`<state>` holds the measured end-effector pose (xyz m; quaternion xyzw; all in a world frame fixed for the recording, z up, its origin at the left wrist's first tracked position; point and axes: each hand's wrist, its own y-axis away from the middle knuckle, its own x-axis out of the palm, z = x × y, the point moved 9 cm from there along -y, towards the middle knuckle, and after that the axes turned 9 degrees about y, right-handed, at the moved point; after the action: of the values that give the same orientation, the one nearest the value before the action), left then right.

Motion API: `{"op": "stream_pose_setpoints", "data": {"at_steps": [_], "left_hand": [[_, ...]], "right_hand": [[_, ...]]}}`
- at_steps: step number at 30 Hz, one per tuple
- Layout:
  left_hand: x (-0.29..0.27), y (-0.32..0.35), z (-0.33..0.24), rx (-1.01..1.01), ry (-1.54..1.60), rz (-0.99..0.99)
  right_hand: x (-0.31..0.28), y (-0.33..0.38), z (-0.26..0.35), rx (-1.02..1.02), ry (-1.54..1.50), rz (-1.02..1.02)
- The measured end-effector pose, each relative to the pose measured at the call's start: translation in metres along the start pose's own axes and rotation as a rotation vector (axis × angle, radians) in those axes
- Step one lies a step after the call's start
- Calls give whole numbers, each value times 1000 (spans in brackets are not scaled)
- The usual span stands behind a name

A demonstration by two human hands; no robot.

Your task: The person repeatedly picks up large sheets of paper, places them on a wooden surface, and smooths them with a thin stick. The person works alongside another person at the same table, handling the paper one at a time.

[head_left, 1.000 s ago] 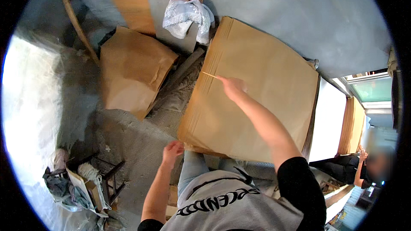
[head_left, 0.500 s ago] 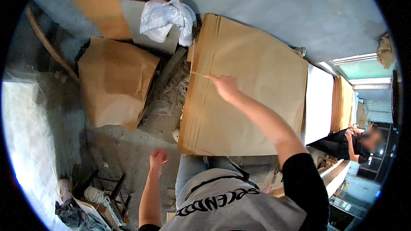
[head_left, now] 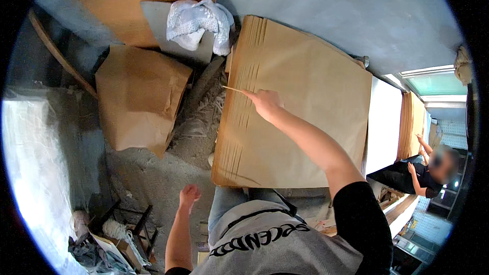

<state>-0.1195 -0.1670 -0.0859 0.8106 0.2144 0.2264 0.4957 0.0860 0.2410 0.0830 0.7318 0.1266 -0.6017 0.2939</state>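
A large stack of brown kraft paper sheets (head_left: 310, 117) lies before me, its left edges fanned out in narrow steps. Over that fanned margin my right hand (head_left: 267, 103) is closed on a thin, pale stick (head_left: 233, 88). The stick points left, its tip near the stack's left edge; whether it touches the paper I cannot tell. My left hand (head_left: 189, 195) hangs apart from the stack, off its near left corner, with the fingers curled in and nothing visible in them.
Left of the stack stands a brown paper-covered bundle (head_left: 140, 99). A pale patterned cloth (head_left: 198, 24) drapes over a grey board behind. White sheets (head_left: 383, 125) and another brown stack (head_left: 411, 125) continue rightward, where a person in black (head_left: 420, 173) works. A dark stool frame (head_left: 140, 226) stands lower left.
My right hand and the stick have shifted slightly left, the tip now nearer the stack's edge. The stepped sheet edges look more spread. The other person's arm now reaches toward the far stack.
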Motion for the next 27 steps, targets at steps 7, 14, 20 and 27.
{"op": "stream_pose_setpoints", "data": {"at_steps": [7,14,20,27], "left_hand": [[-22,10,22,-107,43,-117],[122,-69,-10,-54,115,262],[143,-71,-15,-130,122,321],[155,-61,-25,-151,214,381]], "right_hand": [[86,82,-105,153,60,394],[18,25,-18,31,-58,-26],[65,81,-79,178,-53,79],[11,36,-21,173,-196,127]]}}
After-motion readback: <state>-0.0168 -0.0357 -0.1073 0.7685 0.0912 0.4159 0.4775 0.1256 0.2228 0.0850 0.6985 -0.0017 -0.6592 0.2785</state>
